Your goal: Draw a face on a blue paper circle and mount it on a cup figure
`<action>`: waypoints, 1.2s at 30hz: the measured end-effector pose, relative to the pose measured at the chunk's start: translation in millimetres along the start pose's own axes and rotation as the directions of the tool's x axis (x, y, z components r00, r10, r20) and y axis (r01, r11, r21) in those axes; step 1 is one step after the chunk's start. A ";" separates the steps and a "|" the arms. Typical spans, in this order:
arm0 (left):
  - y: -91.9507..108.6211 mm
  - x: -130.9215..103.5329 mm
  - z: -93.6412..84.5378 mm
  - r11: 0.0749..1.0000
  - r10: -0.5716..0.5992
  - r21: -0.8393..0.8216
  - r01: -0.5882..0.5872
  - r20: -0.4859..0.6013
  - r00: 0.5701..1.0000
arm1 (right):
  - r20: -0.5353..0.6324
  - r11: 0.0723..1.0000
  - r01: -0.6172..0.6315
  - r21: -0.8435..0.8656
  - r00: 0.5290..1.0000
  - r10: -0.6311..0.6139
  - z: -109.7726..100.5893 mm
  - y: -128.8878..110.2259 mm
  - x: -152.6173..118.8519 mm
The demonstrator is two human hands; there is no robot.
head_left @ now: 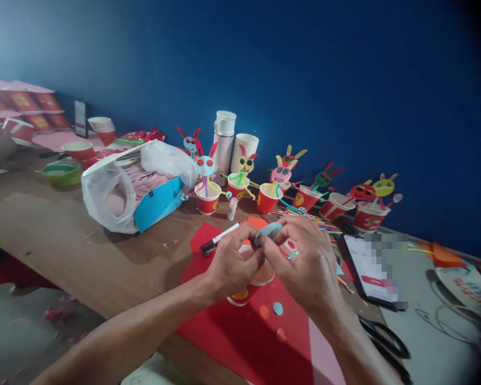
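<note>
L hand (237,255) and R hand (309,259) both pinch the pale blue paper piece (268,231), thumb + fingertips at either end; it's up in the air over the red cup (242,295), which stands on the red sheet (260,347) on the table (152,256). Can't tell if piece is folded or just bent, fingertips cover too much.

Main risk, IMO: creasing or tearing. It's thin & gripped from both sides, so uneven pull or a hard squeeze would prob. do it. If one pinch slips, it could drop into the cup or btwn cup & wrists.

Cup's right under the hands, so a low wrist could tip it. Loose bits nearby, i.e. blue disc (278,308), orange disc (264,312) & red-orange disc (280,335), lie flat below R wrist; a sleeve-less forearm sweep or a puff of air could scatter them. Scissors (385,339) sit just beside R forearm, handles twd table edge; an elbow bump might knock 'em off.
</note>
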State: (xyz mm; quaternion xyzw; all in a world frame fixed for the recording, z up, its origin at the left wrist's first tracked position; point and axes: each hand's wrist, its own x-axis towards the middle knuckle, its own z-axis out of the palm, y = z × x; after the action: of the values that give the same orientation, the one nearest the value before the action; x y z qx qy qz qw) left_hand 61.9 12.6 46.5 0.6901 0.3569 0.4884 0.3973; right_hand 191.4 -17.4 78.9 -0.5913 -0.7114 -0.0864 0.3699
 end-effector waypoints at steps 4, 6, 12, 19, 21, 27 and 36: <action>-0.8 0.2 0.1 1.000 0.011 0.019 -0.011 -0.004 1.000 | 0.013 1.000 -0.008 0.014 1.000 0.008 0.6 0.6 0.1; -1.3 0.4 0.1 0.999 0.020 0.026 -0.020 -0.014 1.000 | 0.009 1.000 -0.008 0.015 1.000 0.008 1.3 0.9 0.4; -2.6 0.5 0.8 1.000 0.021 0.014 -0.021 -0.037 0.999 | 0.021 1.000 -0.014 0.026 1.000 0.014 1.0 -1.0 1.4; -4.9 4.2 -1.6 0.997 -0.052 -0.066 0.049 -0.046 0.998 | -0.003 0.998 0.012 0.059 1.000 -0.012 0.7 -2.6 -0.8; -5.8 4.4 -2.0 0.996 -0.042 -0.082 0.037 -0.053 0.998 | -0.004 0.998 0.024 0.062 1.000 -0.024 0.9 -2.2 -0.8; -6.5 2.7 -1.1 0.993 -0.040 -0.116 0.033 -0.058 0.998 | -0.018 0.999 0.022 0.037 1.000 -0.021 -0.5 -1.1 0.1; -13.2 6.4 -4.0 0.973 -0.089 -0.215 0.082 -0.020 0.996 | -0.035 0.998 0.038 0.057 0.999 -0.036 1.2 -2.1 -2.1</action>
State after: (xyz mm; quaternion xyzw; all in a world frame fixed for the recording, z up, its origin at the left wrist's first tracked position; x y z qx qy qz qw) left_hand 58.4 24.7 38.0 0.6201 0.3374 0.5165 0.4847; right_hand 189.0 -19.0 77.4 -0.5656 -0.7181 -0.0825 0.3971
